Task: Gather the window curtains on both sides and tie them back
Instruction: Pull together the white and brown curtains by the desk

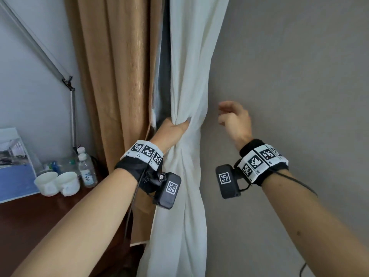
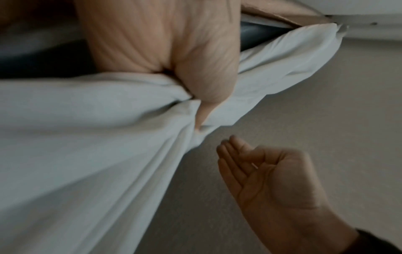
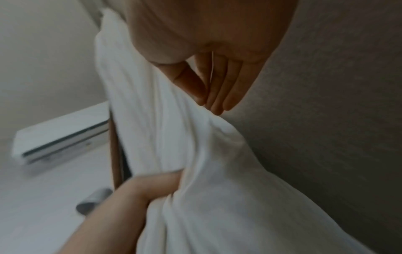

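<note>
Gripping the white curtain [image 1: 187, 76] at mid-height, the left hand [image 1: 171, 129] bunches the fabric into a narrow waist, with folds fanning out above and below the grasp. The thumb lies across the front of the gathered cloth, while the other fingers are wrapped behind it and hidden from the head view. From the left wrist view, the thumb [image 2: 204, 86] presses deep into the bundled folds of the white curtain [image 2: 87, 137].

The right hand [image 1: 234, 120] hovers just to the right of the bundle, apart from it, in front of the grey wall [image 1: 299, 76]. Its fingers are loosely bent and together, and it holds nothing. The right wrist view shows those fingers [image 3: 219, 89] pointing toward the edge of the white curtain [image 3: 174, 137], near it, though blur makes it unclear whether the tips touch the cloth.

To the left of the white curtain hangs a tan curtain [image 1: 113, 76], falling straight and loose, with a dark gap between the two. Farther left stands a dark wooden table [image 1: 50, 212] carrying two white cups [image 1: 58, 183], small water bottles [image 1: 86, 170] and a leaning printed card [image 1: 14, 164]. A thin metal lamp arm [image 1: 72, 112] rises above the table. An air conditioner [image 3: 60, 137] shows in the right wrist view.
</note>
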`<state>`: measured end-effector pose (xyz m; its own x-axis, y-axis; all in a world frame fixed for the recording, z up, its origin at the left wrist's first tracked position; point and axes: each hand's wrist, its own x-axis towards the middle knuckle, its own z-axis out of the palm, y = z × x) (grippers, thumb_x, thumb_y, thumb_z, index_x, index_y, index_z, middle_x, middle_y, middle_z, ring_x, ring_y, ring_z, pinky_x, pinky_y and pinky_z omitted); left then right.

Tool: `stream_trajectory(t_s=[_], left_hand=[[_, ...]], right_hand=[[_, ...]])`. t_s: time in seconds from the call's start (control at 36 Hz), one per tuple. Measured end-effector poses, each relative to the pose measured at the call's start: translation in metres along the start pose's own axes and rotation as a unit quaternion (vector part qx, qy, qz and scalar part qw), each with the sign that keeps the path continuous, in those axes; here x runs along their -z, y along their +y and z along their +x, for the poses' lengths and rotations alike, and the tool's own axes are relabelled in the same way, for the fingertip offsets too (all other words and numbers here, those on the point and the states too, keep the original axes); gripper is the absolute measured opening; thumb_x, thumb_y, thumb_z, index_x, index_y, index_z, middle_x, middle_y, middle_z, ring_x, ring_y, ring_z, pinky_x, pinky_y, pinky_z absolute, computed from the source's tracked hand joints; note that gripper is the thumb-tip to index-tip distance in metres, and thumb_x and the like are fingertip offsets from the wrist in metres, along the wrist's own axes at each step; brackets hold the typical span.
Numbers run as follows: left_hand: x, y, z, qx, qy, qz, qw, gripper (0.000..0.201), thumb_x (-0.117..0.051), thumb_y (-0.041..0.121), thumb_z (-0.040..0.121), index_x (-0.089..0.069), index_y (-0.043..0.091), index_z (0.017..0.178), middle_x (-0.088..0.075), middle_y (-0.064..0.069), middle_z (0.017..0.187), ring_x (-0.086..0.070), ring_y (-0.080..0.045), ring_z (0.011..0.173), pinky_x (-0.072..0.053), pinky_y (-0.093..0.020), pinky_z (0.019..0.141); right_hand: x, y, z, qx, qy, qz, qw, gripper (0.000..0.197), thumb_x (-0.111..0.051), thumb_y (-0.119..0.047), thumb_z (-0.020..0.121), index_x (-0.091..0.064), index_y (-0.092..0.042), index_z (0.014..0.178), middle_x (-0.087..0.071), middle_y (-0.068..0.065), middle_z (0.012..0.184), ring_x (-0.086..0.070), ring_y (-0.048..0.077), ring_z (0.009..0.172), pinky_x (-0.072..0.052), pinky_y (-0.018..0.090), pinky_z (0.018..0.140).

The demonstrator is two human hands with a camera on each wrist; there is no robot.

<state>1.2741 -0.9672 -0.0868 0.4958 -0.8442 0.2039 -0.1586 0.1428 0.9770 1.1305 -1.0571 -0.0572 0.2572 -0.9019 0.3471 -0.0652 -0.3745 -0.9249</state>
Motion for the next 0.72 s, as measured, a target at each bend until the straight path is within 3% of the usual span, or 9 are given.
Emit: stream_trajectory(t_s=[0.08, 0.14, 0.19, 0.31, 0.39, 0.44, 0.56, 0.67, 0.72], left_hand=[[0.008, 0.004, -0.012, -0.012, -0.029, 0.001, 1.0, 0.023, -0.064, 0.044, 0.088, -0.067, 0.025, 0.1, -0.069, 0.013, 0.104, -0.063, -0.004, 0.104, -0.046, -0.025, 0.099], [0.013, 0.007, -0.02, -0.013, -0.063, 0.003, 0.998, 0.032, -0.064, 0.053, 0.084, -0.068, 0.024, 0.097, -0.071, 0.008, 0.107, -0.065, -0.005, 0.105, -0.047, -0.024, 0.097], [0.017, 0.009, -0.026, -0.013, -0.065, -0.005, 0.998, 0.04, -0.073, 0.048, 0.078, -0.07, 0.018, 0.104, -0.072, -0.002, 0.111, -0.067, -0.01, 0.106, -0.05, -0.025, 0.094], [0.026, 0.01, -0.024, -0.004, 0.055, -0.001, 0.998, 0.037, -0.079, 0.013, 0.078, -0.069, 0.005, 0.112, -0.072, -0.007, 0.108, -0.07, -0.016, 0.098, -0.055, -0.028, 0.086], [0.039, 0.008, -0.02, 0.001, 0.132, 0.027, 0.991, 0.022, -0.074, 0.01, 0.083, -0.067, 0.009, 0.104, -0.071, -0.008, 0.104, -0.069, -0.019, 0.093, -0.055, -0.03, 0.083], [0.046, 0.008, -0.018, 0.009, 0.156, 0.042, 0.987, 0.024, -0.071, 0.01, 0.085, -0.066, 0.008, 0.108, -0.069, -0.006, 0.103, -0.066, -0.02, 0.093, -0.052, -0.028, 0.082], [0.049, 0.007, -0.017, 0.032, 0.184, 0.044, 0.981, 0.033, -0.069, 0.011, 0.087, -0.062, 0.004, 0.119, -0.067, -0.008, 0.112, -0.064, -0.023, 0.1, -0.051, -0.033, 0.092], [0.031, 0.008, -0.036, 0.015, 0.035, -0.052, 0.998, 0.041, -0.07, 0.002, 0.082, -0.063, 0.004, 0.121, -0.067, -0.011, 0.119, -0.066, -0.02, 0.106, -0.052, -0.033, 0.095], [0.02, 0.006, -0.045, 0.009, -0.047, -0.053, 0.997, 0.045, -0.068, -0.01, 0.076, -0.063, 0.004, 0.118, -0.069, -0.012, 0.112, -0.066, -0.02, 0.104, -0.053, -0.033, 0.092]], right_hand=[[-0.008, 0.009, 0.002, -0.043, -0.08, -0.05, 0.995, 0.078, -0.071, -0.017, 0.064, -0.046, -0.017, 0.138, -0.054, -0.001, 0.136, -0.05, 0.016, 0.126, -0.042, 0.039, 0.106], [-0.02, 0.012, -0.002, -0.053, -0.168, -0.018, 0.984, 0.08, -0.075, -0.017, 0.072, -0.038, -0.019, 0.143, -0.054, -0.003, 0.137, -0.052, 0.014, 0.124, -0.043, 0.035, 0.103], [-0.034, 0.013, -0.006, -0.046, -0.205, 0.025, 0.977, 0.064, -0.075, -0.016, 0.077, -0.049, -0.016, 0.135, -0.064, -0.001, 0.124, -0.062, 0.015, 0.111, -0.05, 0.035, 0.094], [-0.057, 0.015, -0.006, 0.043, -0.122, -0.026, 0.991, 0.017, -0.078, -0.02, 0.076, -0.074, -0.011, 0.09, -0.075, 0.004, 0.089, -0.071, 0.018, 0.084, -0.058, 0.04, 0.08], [-0.057, 0.019, -0.002, 0.067, -0.086, -0.018, 0.994, 0.027, -0.083, -0.036, 0.068, -0.07, -0.013, 0.067, -0.071, -0.003, 0.07, -0.067, 0.017, 0.065, -0.057, 0.032, 0.067], [-0.051, 0.022, -0.001, 0.065, -0.067, 0.028, 0.995, 0.035, -0.085, -0.034, 0.067, -0.058, -0.016, 0.055, -0.058, -0.006, 0.057, -0.053, 0.013, 0.054, -0.048, 0.029, 0.059], [-0.046, 0.022, -0.008, 0.06, -0.08, 0.114, 0.988, 0.025, -0.081, -0.016, 0.076, -0.06, -0.017, 0.061, -0.048, -0.01, 0.05, -0.044, 0.008, 0.05, -0.044, 0.024, 0.056], [-0.049, 0.012, -0.026, 0.064, -0.215, 0.141, 0.964, 0.02, -0.071, -0.005, 0.084, -0.061, -0.011, 0.068, -0.051, -0.015, 0.047, -0.046, -0.001, 0.048, -0.043, 0.015, 0.055], [-0.054, 0.004, -0.032, 0.086, -0.26, 0.119, 0.954, 0.015, -0.067, -0.001, 0.083, -0.061, -0.004, 0.07, -0.055, -0.006, 0.055, -0.048, 0.001, 0.052, -0.042, 0.016, 0.055]])
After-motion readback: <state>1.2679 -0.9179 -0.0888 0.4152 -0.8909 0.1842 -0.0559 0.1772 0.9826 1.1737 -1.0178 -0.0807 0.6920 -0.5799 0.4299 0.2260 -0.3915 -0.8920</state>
